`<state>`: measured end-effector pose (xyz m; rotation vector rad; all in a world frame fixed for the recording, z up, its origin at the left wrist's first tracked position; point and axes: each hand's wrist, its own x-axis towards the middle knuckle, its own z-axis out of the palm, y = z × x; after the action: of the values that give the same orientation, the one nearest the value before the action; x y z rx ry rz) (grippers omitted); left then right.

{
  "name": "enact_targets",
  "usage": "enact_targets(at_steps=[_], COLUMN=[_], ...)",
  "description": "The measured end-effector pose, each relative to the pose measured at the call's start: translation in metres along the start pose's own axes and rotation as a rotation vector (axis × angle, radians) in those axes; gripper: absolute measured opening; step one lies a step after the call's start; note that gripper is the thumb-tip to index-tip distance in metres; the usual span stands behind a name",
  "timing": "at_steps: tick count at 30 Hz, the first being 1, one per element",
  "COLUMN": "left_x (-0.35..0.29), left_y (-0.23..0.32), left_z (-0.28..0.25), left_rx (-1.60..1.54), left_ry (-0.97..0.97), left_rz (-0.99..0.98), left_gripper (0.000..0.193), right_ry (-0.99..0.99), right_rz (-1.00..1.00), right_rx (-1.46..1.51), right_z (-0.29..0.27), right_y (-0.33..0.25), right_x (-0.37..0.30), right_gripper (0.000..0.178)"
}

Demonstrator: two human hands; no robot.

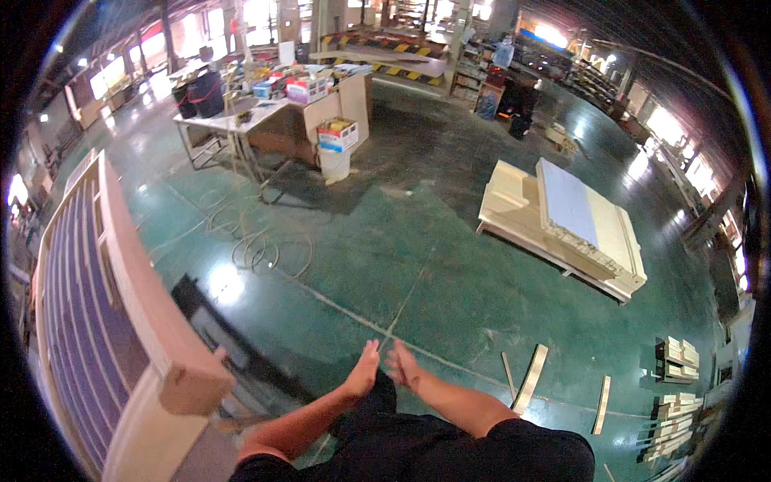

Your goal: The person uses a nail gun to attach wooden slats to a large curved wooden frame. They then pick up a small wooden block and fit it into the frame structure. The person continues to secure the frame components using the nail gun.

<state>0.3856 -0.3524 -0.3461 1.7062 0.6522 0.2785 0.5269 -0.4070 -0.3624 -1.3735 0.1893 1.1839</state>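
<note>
My left hand [365, 373] and my right hand [405, 366] are held up in front of my body, close together with a narrow gap between them. Nothing shows in either one. The left fingers point forward and look stretched out; those of the right are slightly apart. Neither hand touches anything. To the left stands a large pale wooden frame [136, 277] with a slatted purple-grey panel [84, 289] inside it, nearest to my left arm. A curved wooden strip [531, 377] lies on the floor to the right of my right arm.
A cluttered workbench [269, 112] stands ahead on the left, with a white bucket [335, 165] at its corner. Hose coils [273, 251] lie on the green floor [377, 241]. A low stack of pale panels [514, 197] sits to the right, with wood piles [675, 422] at lower right.
</note>
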Motion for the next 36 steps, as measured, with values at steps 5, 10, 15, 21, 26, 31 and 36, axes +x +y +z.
enact_targets(at_steps=[5,10,15,21,26,31,36], left_x=[0.122,0.227,0.216,0.147,0.144,0.197,0.219], left_y=[0.043,-0.036,-0.195,-0.188,-0.19,-0.234,-0.318], left_z=[-0.072,-0.263,-0.503,-0.391,-0.296,-0.281,-0.401], left_rx=[0.295,0.838,1.286,-0.229,-0.589,-0.335,0.154], left_ry=[0.119,-0.762,-0.087,-0.378,-0.064,0.323,0.277], left_rz=[0.518,-0.085,-0.155,-1.072,-1.213,-1.16,-1.044], left_gripper=[0.075,0.063,0.041,0.046,0.052,0.041,0.034], right_ry=[-0.286,-0.738,-0.775,-0.639,-0.561,-0.59,-0.762], right_rz=[0.246,0.34,0.022,-0.198,-0.006,-0.194,0.045], right_rx=[0.265,-0.427,-1.195,-1.572,-1.9,-1.867,-2.013], right_z=[0.118,0.136,0.17,0.143,0.245,0.353,0.504], right_y=[-0.116,-0.224,-0.265,-0.257,-0.289,-0.307,-0.291], right_x=[0.011,0.058,0.164,0.371,0.462,0.562,0.64], right_gripper=[0.054,0.05,0.037,0.037,0.033,0.025,0.02])
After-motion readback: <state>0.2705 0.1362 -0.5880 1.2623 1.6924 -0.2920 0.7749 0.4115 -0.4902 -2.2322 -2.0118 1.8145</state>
